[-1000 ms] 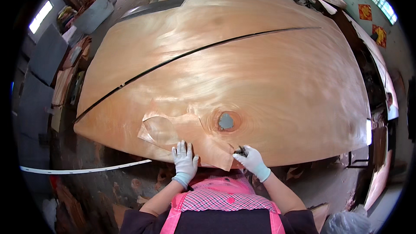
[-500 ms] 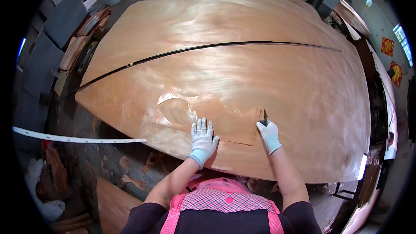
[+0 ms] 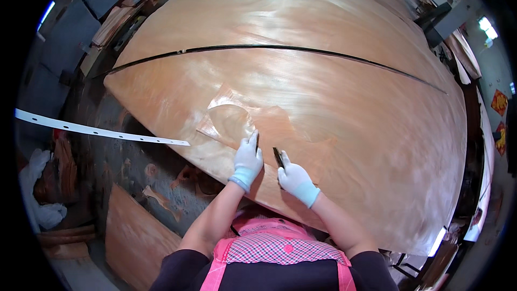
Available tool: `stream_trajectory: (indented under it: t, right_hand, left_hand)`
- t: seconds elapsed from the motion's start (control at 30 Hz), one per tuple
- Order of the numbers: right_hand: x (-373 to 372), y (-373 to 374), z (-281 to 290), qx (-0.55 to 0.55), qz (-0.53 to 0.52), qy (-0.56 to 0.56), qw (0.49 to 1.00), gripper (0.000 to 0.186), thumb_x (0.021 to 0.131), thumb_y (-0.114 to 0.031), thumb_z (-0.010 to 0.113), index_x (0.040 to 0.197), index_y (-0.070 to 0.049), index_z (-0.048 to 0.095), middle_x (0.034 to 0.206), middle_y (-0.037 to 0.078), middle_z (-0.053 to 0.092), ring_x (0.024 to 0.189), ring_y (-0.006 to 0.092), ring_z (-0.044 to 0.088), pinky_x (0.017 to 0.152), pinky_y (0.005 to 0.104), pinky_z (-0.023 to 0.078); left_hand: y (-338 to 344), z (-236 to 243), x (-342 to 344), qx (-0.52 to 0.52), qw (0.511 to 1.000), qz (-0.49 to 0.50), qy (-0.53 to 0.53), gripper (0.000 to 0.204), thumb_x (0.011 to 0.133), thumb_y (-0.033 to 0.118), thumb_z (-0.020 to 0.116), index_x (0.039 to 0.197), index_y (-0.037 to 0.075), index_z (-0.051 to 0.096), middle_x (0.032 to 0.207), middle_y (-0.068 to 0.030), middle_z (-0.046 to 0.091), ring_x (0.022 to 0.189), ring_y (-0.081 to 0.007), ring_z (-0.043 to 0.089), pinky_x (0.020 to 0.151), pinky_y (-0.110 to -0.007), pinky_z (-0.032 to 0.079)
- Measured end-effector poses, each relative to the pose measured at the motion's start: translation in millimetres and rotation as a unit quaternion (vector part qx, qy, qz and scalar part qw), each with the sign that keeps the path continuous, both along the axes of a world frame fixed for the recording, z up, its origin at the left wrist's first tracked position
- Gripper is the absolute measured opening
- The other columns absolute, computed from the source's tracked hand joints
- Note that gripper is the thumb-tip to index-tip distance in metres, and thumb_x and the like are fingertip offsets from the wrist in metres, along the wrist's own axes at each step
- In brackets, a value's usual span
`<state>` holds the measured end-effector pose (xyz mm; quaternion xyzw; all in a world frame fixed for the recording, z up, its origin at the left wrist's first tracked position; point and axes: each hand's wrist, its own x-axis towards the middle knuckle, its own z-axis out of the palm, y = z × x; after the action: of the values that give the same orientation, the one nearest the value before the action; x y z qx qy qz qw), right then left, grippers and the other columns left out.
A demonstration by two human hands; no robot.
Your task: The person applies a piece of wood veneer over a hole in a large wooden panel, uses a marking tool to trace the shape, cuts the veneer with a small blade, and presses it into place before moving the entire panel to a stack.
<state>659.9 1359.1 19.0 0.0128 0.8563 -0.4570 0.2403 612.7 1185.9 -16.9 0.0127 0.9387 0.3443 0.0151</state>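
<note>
My left hand (image 3: 248,154), in a white glove with a pale blue cuff, rests at the cut-out piece of thin wood veneer (image 3: 269,121). Its fingers are drawn together, and a narrow dark shape shows beside them; what they hold is unclear. Closed around a short, dark, knife-like tool (image 3: 278,157) is my gloved right hand (image 3: 294,177), just right of the left one, with the tool's end pointing away from me. The veneer piece has a curved, irregular outline and lies on a large wood sheet (image 3: 377,145). Both hands partly cover its near edge.
A long dark strip (image 3: 258,47) runs across the large sheet beyond the hands. To the left, a white strip with holes (image 3: 102,132) reaches the sheet's edge. Veneer scraps (image 3: 156,196) litter the floor, near another wood sheet (image 3: 134,231) and a white plastic bag (image 3: 43,205).
My right hand has moved left with the tool, from the piece's right end to close by my left hand. The left fingers, spread flat before, have drawn together. The view has turned somewhat.
</note>
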Motion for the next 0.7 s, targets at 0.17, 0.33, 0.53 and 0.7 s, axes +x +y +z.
stream_trajectory:
  t: [0.17,0.33,0.53,0.7]
  right_hand:
    - [-25,-32,-13,0.186,0.14,0.128,0.964,0.067,0.089,-0.016,0.045,0.144,0.013,0.021,0.074,0.026,0.064,0.063,0.0389,0.063,0.059,0.0483,0.05]
    - [-30,-44,-12,0.198,0.147,0.095,0.965,0.068,0.085,-0.009,0.045,0.147,0.007,0.019,0.077,0.024,0.066,0.068,0.0384,0.066,0.063,0.0491,0.052]
    - [9,4,11,0.241,0.216,0.035,0.946,0.068,0.087,-0.011,0.044,0.151,-0.005,0.019,0.077,0.024,0.066,0.066,0.0393,0.065,0.063,0.0498,0.05]
    - [0,42,32,0.248,0.272,0.032,0.929,0.068,0.088,-0.012,0.045,0.151,-0.018,0.023,0.081,0.022,0.067,0.068,0.0372,0.066,0.064,0.0483,0.051]
  left_hand:
    - [-1,4,-5,0.008,1.0,-0.005,-0.014,0.05,0.086,0.011,0.056,0.136,0.01,0.05,0.109,-0.0198,0.054,0.092,-0.0377,0.06,0.079,-0.045,0.051]
    - [13,2,-5,-0.077,0.996,0.017,-0.04,0.05,0.085,0.011,0.054,0.135,0.01,0.052,0.109,-0.0199,0.055,0.092,-0.035,0.061,0.08,-0.042,0.051]
    - [22,3,-3,-0.195,0.979,-0.005,-0.065,0.056,0.086,0.02,0.059,0.139,0.006,0.046,0.112,-0.0177,0.054,0.099,-0.0308,0.059,0.084,-0.039,0.051]
    - [29,10,2,-0.149,0.988,0.019,-0.04,0.07,0.086,0.038,0.064,0.141,0.003,0.041,0.113,-0.0202,0.051,0.102,-0.034,0.055,0.088,-0.041,0.047]
